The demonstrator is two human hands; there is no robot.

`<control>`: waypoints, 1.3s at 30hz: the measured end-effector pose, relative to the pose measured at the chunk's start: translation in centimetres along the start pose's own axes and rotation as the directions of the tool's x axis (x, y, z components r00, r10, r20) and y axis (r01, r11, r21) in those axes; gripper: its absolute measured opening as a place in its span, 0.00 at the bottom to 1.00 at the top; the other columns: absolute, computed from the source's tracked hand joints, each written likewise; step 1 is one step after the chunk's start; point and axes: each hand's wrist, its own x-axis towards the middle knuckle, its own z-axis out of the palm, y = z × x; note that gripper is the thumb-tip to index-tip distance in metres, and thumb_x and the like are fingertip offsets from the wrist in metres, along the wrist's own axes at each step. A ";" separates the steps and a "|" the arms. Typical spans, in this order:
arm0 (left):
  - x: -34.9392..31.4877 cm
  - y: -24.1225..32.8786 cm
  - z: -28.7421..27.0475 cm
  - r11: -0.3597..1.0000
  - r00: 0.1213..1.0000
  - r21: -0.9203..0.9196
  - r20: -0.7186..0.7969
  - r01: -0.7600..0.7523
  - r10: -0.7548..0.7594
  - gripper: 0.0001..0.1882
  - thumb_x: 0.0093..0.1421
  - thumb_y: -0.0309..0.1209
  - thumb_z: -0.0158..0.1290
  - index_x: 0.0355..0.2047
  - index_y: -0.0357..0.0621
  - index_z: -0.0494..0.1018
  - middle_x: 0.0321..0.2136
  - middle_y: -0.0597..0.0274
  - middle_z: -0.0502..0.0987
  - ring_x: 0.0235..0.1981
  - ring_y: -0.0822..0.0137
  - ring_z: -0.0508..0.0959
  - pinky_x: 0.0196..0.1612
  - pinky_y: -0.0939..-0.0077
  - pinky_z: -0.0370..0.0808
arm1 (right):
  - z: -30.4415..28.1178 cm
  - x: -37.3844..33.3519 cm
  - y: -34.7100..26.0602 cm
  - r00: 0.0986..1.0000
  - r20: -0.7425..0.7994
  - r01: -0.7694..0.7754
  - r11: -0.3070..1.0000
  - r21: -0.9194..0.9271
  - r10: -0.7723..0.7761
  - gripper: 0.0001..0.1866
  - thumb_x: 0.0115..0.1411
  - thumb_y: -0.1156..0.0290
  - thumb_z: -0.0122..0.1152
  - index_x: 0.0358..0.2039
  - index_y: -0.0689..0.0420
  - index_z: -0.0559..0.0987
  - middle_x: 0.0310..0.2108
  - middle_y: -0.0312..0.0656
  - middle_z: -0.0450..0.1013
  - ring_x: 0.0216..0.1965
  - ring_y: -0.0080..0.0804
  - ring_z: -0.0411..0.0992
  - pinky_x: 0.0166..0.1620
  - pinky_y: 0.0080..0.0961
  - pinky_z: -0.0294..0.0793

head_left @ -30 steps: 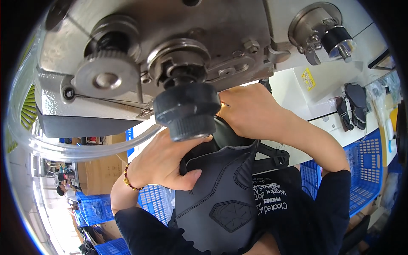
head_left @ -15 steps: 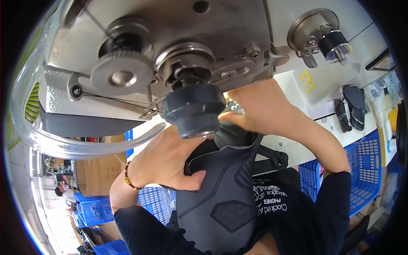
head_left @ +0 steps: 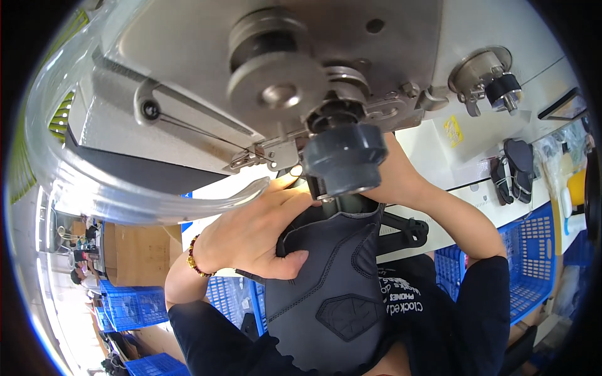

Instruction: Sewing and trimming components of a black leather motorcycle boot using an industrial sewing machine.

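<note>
A dark grey, leather-like shoe upper (head_left: 326,269) with stitched lines and a raised angular patch hangs in front of me, its scalloped lower edge near my lap. My left hand (head_left: 251,232) grips its top edge, thumb pressed on the outer face and fingers reaching under the sewing machine (head_left: 194,69). Beside the upper's far side is my right hand (head_left: 401,178); its fingers are hidden behind the machine's black knob (head_left: 345,156). That knob also covers part of the upper's top edge. Thread runs to the needle area (head_left: 269,160) above my left fingers.
A clear hose (head_left: 207,210) curves in from the left. Blue baskets (head_left: 530,263) stand at the right, with another blue basket (head_left: 132,307) at the left. Black sole-shaped pieces (head_left: 517,169) lie tied on the white table (head_left: 445,222). A cardboard box (head_left: 141,254) stands behind.
The machine has shifted right in the view. My left hand still grips the upper, its fingers now stretched further toward the needle area. My right fingers have gone behind the knob.
</note>
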 end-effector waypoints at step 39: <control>0.5 0.7 1.5 0.973 0.993 0.216 -0.098 0.078 -0.058 0.35 0.40 0.51 0.53 0.34 0.26 0.68 0.22 0.54 0.71 0.29 0.56 0.72 0.36 0.71 0.70 | -1.4 0.1 -1.3 0.998 -0.023 -0.054 0.998 -0.025 0.054 0.14 0.45 0.68 0.60 0.32 0.62 0.75 0.25 0.43 0.73 0.25 0.30 0.71 0.31 0.24 0.69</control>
